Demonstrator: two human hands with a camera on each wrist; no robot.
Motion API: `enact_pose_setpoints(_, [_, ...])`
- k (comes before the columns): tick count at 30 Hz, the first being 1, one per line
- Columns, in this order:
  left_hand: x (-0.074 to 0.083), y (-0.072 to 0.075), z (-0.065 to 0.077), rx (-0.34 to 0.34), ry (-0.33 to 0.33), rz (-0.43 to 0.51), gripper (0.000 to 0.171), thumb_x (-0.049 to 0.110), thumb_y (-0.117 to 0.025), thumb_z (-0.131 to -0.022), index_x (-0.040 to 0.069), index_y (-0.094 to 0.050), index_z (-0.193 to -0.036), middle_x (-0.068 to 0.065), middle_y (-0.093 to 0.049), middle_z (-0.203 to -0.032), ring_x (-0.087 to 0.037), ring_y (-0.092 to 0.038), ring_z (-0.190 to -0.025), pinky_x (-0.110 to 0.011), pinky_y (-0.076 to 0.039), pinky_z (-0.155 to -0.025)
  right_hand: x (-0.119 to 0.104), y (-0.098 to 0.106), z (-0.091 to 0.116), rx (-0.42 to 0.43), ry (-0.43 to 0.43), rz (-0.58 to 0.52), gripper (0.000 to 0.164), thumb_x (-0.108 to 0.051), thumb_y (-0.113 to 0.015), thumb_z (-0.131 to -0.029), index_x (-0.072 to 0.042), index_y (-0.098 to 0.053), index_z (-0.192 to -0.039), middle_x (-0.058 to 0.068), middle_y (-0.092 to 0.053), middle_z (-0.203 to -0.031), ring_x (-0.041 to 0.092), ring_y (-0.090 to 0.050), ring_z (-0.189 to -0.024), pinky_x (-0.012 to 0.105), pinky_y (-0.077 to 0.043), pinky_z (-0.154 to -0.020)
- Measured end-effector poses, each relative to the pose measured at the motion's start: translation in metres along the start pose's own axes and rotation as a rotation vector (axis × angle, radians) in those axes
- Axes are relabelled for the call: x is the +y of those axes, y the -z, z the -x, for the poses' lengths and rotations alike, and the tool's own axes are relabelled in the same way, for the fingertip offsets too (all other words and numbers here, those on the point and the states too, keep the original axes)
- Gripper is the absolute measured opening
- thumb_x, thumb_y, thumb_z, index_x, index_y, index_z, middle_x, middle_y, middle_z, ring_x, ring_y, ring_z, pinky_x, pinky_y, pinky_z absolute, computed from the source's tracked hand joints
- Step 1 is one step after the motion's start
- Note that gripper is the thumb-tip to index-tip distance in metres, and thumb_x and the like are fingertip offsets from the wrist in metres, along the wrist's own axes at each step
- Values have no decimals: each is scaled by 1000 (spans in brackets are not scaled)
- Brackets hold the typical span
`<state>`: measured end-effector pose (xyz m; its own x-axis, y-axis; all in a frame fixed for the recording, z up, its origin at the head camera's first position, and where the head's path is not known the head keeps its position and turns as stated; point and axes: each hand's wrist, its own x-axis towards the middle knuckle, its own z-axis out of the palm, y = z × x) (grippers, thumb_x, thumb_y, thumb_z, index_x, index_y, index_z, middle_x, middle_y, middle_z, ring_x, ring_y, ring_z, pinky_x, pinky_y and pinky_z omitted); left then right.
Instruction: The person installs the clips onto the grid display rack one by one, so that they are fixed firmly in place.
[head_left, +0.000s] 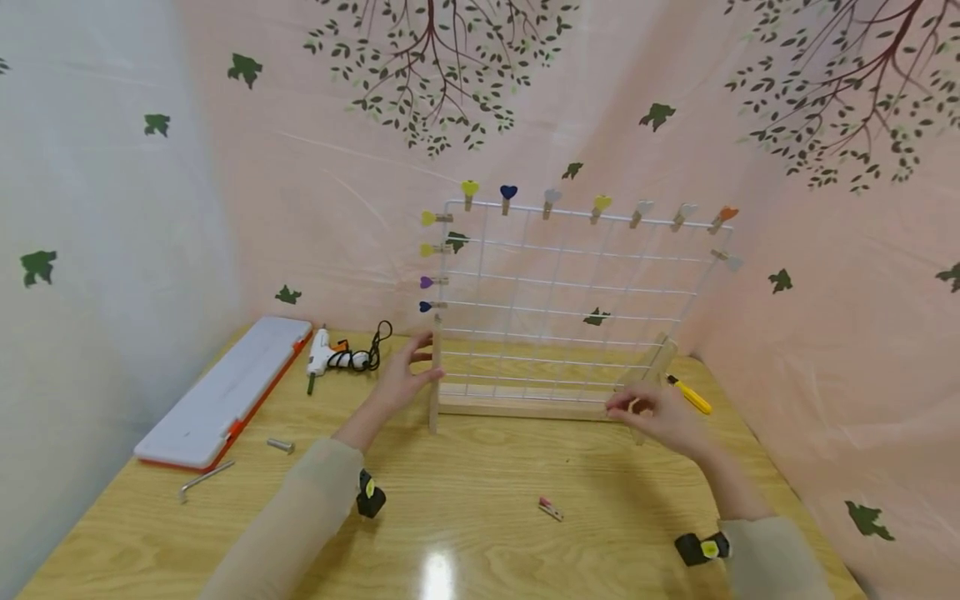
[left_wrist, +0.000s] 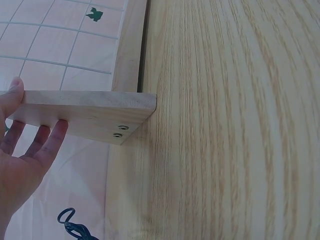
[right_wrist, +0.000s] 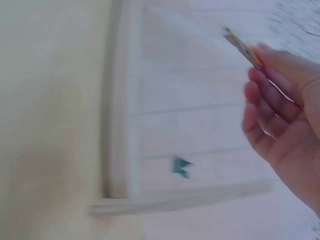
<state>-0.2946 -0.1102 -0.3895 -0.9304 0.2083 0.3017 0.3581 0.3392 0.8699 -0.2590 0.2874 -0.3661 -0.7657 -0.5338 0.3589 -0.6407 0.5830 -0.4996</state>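
A white wire grid [head_left: 551, 273] stands upright in a wooden base [head_left: 525, 407]. Heart-topped clothespins are clipped along its top and sides, among them a yellow one [head_left: 469, 192], a dark blue one [head_left: 508, 195] and an orange one [head_left: 726, 217]. At the left end my left hand [head_left: 397, 379] grips the wooden side post [left_wrist: 85, 107], thumb at its edge, fingertips against its outer face. Between thumb and forefinger my right hand [right_wrist: 282, 97] pinches a small wooden clothespin [right_wrist: 242, 48], by the grid's lower right. Its heart is mostly covered by the fingers.
On the table lie a pink clothespin [head_left: 551, 509], a bolt [head_left: 281, 446], a hex key [head_left: 204, 480] and a flat white-and-orange case [head_left: 225, 392]. Behind them is a glue gun [head_left: 321, 354] with a coiled cord. A yellow-handled tool [head_left: 692, 395] lies right of the rack.
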Motion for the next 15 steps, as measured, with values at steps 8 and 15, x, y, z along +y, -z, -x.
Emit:
enact_pose_setpoints(8, [-22, -2, -8, -1, 6, -10, 69, 18, -65, -79, 10, -31, -138, -18, -39, -134, -37, -47, -114, -46, -46, -88, -19, 56, -6, 581, -8, 22, 16, 8, -65, -75, 4, -67, -90, 2, -65, -82, -2, -56, -72, 4, -43, -67])
enact_pose_setpoints(15, [-35, -4, -12, 17, -4, -15, 67, 18, -66, -80, 17, -32, -137, -13, -41, -134, -32, -48, -113, -43, -47, -87, -9, 82, -19, 1001, -95, 54, 15, -5, -72, -72, 1, -71, -86, -11, -67, -78, -7, -56, -65, 6, -44, -64])
